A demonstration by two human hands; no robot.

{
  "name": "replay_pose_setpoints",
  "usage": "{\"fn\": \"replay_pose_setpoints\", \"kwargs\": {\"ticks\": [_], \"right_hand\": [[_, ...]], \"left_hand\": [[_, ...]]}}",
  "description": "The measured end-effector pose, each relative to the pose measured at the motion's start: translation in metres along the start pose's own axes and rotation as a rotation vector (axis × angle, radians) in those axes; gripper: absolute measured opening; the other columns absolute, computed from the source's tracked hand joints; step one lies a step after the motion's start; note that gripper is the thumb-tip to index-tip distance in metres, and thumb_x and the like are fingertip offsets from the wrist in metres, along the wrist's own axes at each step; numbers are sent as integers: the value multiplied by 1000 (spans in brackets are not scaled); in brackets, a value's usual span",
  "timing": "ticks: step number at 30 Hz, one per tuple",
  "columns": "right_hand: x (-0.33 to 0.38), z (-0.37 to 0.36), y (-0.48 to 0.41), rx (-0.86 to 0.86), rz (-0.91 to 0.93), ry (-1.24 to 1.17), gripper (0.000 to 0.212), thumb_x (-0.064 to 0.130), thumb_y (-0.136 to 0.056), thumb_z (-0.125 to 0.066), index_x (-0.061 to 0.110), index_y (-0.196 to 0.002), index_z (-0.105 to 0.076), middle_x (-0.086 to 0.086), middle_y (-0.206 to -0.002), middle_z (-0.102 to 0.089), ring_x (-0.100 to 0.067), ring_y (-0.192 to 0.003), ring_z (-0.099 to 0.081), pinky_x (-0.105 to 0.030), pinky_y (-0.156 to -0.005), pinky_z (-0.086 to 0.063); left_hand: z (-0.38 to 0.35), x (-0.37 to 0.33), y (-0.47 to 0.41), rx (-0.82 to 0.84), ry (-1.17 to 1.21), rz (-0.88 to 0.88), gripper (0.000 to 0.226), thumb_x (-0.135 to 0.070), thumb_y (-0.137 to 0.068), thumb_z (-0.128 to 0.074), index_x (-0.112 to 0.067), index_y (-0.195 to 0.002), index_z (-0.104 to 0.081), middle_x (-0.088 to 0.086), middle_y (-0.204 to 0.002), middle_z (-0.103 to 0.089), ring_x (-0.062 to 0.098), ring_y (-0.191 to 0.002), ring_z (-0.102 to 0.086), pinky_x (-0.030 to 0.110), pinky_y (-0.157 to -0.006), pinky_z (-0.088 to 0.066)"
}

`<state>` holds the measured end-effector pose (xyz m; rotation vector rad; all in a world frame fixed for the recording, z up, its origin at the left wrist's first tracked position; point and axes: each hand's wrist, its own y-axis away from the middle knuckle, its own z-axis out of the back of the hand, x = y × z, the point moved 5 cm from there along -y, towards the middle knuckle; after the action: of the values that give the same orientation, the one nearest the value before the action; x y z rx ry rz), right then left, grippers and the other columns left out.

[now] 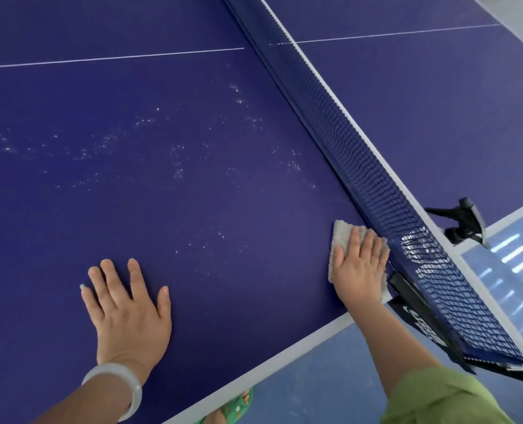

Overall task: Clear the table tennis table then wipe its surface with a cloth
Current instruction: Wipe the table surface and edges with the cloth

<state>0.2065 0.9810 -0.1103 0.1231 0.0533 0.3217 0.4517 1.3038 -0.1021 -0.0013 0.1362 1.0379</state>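
Head view, nearest first: at 6 o'clock we see a green sandal (235,405) on the blue floor (330,377), just beyond the table's white edge, and at 5 o'clock a green sleeve (437,396) on our right arm. A pale bracelet (122,384) circles our left wrist at 7 o'clock. Our left hand (125,304) lies flat on the blue table (211,301) at 8 o'clock, fingers spread and straight, grasping nothing. At 4 o'clock our right hand (359,264) presses palm-down on the grey cloth (343,232), fingers straight on top of it rather than curled round it. The cloth lies on the table surface near the side edge, its right side touching the foot of the dark blue net (346,142). The net runs from 5 o'clock up to 12 o'clock. A black clamp (465,221) sits at 3 o'clock on the far side of it. White specks (177,166) scatter over the surface from 9 o'clock towards the centre. Farther off, a thin white line (110,58) crosses the table at 10 o'clock.
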Motion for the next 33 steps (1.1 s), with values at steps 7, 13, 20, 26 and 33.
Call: {"fn": "replay_pose_setpoints", "kwargs": {"ticks": [7,13,20,26,33], "right_hand": [[10,-3,56,-4,-256,-117,67,45,-103,-21,3,-155,-19,-33,-158,-11,-48,-147,-7,-56,-120,3],[12,-7,65,-10,-163,-99,77,50,-95,-7,3,-155,-20,-32,-158,-11,-47,-148,-7,-54,-121,2],[4,-3,55,-24,-176,-118,65,44,-105,-24,7,-157,-13,-29,-160,-4,-43,-149,-2,-51,-122,5],[-9,-10,91,-96,-205,-200,75,52,-95,-17,6,-153,-29,-27,-157,-22,-45,-146,-16,-52,-122,-7],[-1,-4,77,-150,-225,-219,59,35,-102,-41,6,-152,-32,-26,-156,-25,-44,-146,-15,-54,-121,-9]], "left_hand": [[2,-1,1,-17,6,-1,76,-48,-93,-23,4,-149,-29,37,-153,-17,50,-145,-9,61,-119,-6],[1,0,1,-22,5,-2,77,-49,-93,-23,4,-149,-28,37,-153,-17,49,-145,-9,61,-119,-6],[0,0,1,-24,-5,-3,76,-49,-94,-23,3,-149,-28,37,-153,-17,49,-145,-10,59,-119,-4],[0,0,1,-10,5,6,77,-50,-93,-20,2,-150,-27,36,-154,-15,48,-146,-7,58,-120,-2],[2,-2,2,4,6,9,79,-51,-93,-19,2,-150,-26,36,-154,-15,48,-146,-7,59,-120,-3]]}}
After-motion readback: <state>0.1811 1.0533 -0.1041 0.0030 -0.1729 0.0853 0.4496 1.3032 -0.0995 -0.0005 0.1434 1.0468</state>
